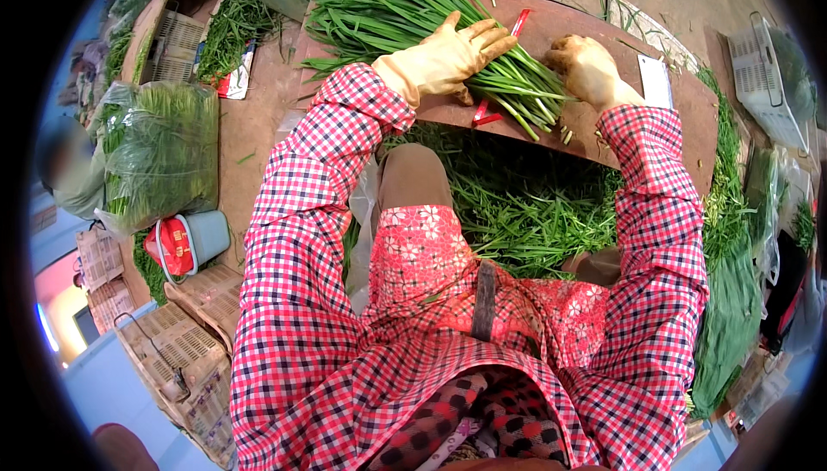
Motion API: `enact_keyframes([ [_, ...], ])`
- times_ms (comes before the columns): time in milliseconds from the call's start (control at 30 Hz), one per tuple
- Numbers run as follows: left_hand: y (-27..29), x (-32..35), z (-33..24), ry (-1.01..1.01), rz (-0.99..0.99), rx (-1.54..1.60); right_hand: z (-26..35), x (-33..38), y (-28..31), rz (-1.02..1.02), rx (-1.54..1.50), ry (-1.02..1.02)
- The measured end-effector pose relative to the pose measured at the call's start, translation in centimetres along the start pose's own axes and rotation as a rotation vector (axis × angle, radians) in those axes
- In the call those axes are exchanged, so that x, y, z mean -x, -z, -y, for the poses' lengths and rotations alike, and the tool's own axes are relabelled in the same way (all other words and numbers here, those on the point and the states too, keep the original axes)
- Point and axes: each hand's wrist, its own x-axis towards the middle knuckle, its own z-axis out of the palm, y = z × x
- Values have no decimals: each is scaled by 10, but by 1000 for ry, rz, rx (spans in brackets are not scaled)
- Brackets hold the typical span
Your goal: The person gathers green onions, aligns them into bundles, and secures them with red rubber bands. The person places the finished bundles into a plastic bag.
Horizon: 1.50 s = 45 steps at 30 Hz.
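Looks like your bunch of greens is gathered on the board across the red strip, but wrapping seems left, since the strip's ends are loose. Leaves point far-left, stems near-right, long axis diagonal. Your left hand presses it, fingers spread; your right hand is curled, can't tell if pinching anything.
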Motion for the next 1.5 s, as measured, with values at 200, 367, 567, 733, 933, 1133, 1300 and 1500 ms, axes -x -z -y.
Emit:
enact_keyframes([
  [200, -9, 0, -1, 4, -34, 5, -12, 70, 35, 66, 145, -353],
  [367, -17, 1, -1, -14, -161, -98, 19, 95, 83, 596, 430, -657],
  [567, -2, -2, 0, -28, -41, -58, 87, 56, 60, -96, 37, -371],
  [733, 8, -4, 6, -49, 5, 54, 112, 47, 41, 271, 159, -478],
  [933, 12, -4, 4, -46, 48, 101, 168, 49, 12, 234, 9, -763],
  [1133, -25, -2, -1, 47, -92, 18, 149, 53, -44, -182, -86, -761],
  [1300, -27, -4, -17, 143, -208, -17, 150, 44, -2, 242, 11, -764],
  [1500, -22, -1, -27, 176, -302, -115, 161, 8, 26, -473, 107, -689],
])
